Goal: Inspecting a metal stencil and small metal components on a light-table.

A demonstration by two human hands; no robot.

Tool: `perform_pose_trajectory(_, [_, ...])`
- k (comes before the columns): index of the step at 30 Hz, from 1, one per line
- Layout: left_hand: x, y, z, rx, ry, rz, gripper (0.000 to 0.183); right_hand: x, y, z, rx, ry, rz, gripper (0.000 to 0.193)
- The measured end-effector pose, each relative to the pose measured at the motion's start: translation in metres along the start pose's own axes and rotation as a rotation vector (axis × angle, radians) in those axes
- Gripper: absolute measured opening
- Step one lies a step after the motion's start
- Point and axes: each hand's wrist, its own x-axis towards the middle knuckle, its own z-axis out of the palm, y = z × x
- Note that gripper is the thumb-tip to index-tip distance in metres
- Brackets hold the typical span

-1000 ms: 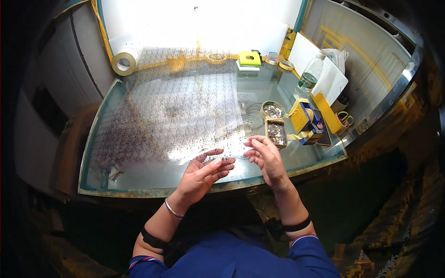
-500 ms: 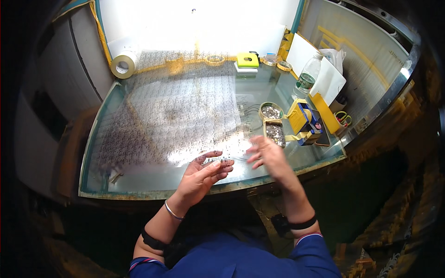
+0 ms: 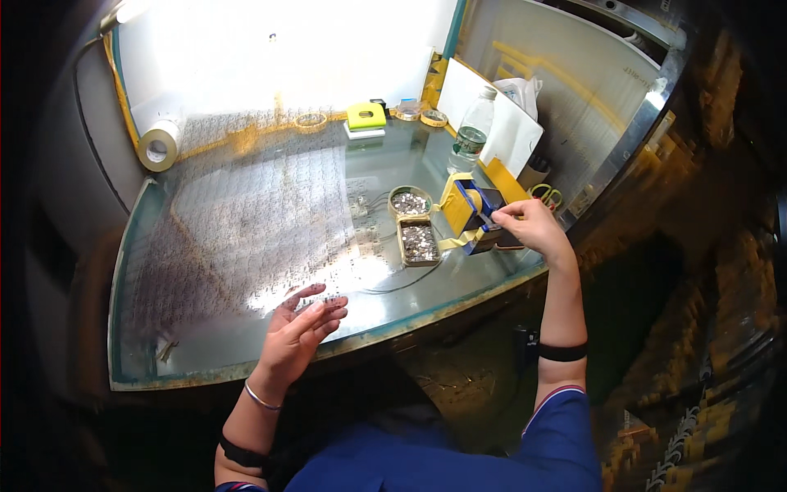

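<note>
My left hand (image 3: 297, 334) hovers over the front edge of the glass-topped table (image 3: 410, 307), palm turned inward and fingers apart. Small dark specks or pieces show on its fingertips; what they are is too small to tell. Off to the right, my right hand (image 3: 531, 225) has thumb and forefinger pinched together at the blue-and-yellow tape dispenser (image 3: 469, 203). Whatever lies between those fingertips is too small to make out. Left of the dispenser stand a round tin (image 3: 410, 201) and a rectangular tin (image 3: 419, 243), both filled with small shiny pieces.
A patterned translucent sheet (image 3: 254, 213) covers much of the table. Along the back are a large tape roll (image 3: 158, 148), a yellow-green hole punch (image 3: 366, 117) and smaller tape rolls (image 3: 434, 118). A plastic bottle (image 3: 473, 135) and scissors (image 3: 547, 197) stand at the right.
My right hand has moved right, from near my left hand to the tape dispenser, and its fingers have closed into a pinch. The view has turned right; my left hand keeps its pose.
</note>
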Motion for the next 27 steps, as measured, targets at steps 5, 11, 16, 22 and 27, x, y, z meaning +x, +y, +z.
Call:
perform_pose_trajectory(5, [0.000,0.000,0.001,0.005,0.001,0.009,0.033,0.014,0.006,0.005,-0.070,-0.106,0.008,0.027])
perform_pose_trajectory(11, [0.001,0.000,0.000,0.004,-0.001,0.009,0.032,0.007,-0.005,0.011,0.032,0.025,0.084,0.026])
perform_pose_trajectory(16, [0.001,-0.001,0.000,-0.004,-0.008,0.010,0.032,-0.008,0.005,0.018,0.118,0.181,-0.003,0.024])
perform_pose_trajectory(22, [0.000,0.000,0.003,0.011,-0.002,0.018,0.032,-0.026,0.024,0.034,0.236,0.265,-0.035,0.017])
perform_pose_trajectory(27, [0.001,0.000,0.000,0.006,-0.010,0.011,0.033,-0.054,-0.022,0.044,-0.284,0.314,-0.177,0.015])
